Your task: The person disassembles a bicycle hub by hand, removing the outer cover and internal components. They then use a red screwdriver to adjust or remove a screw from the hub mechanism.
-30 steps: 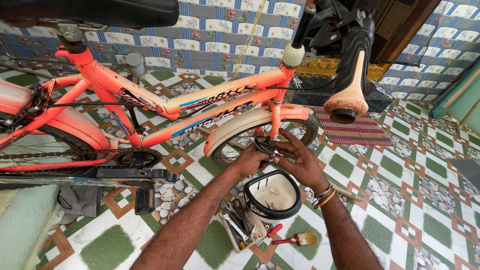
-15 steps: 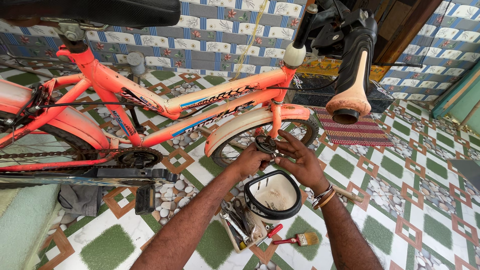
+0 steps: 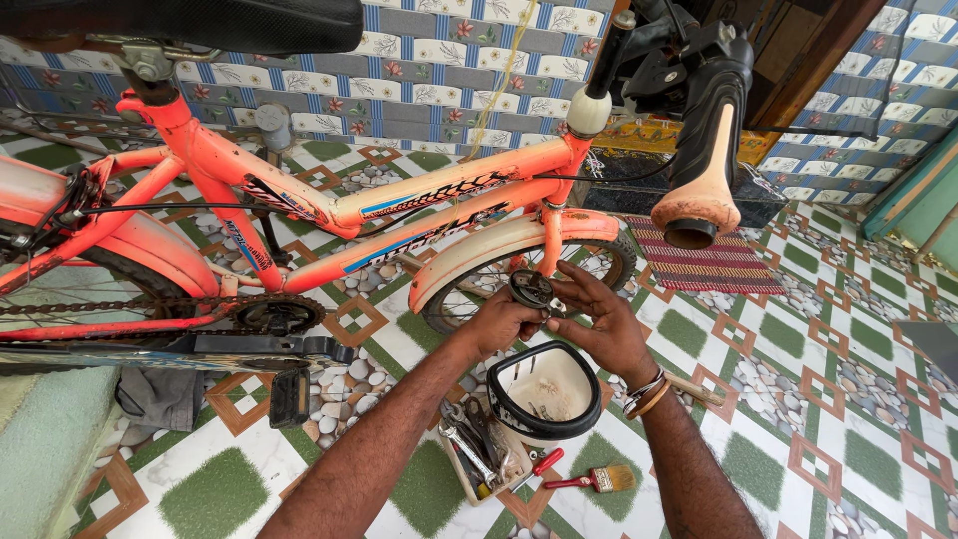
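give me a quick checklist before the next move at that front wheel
1. Both hands on the part: left hand and right hand meet on a small round metal part - ok.
2. Grip secure: cannot tell, fingers hide it.
3. Orange bicycle upright: ok.
4. Tools near: box of tools and paintbrush on the floor below - ok.
5. White tub under the hands: ok.
6. Part seated on the front wheel: cannot tell.
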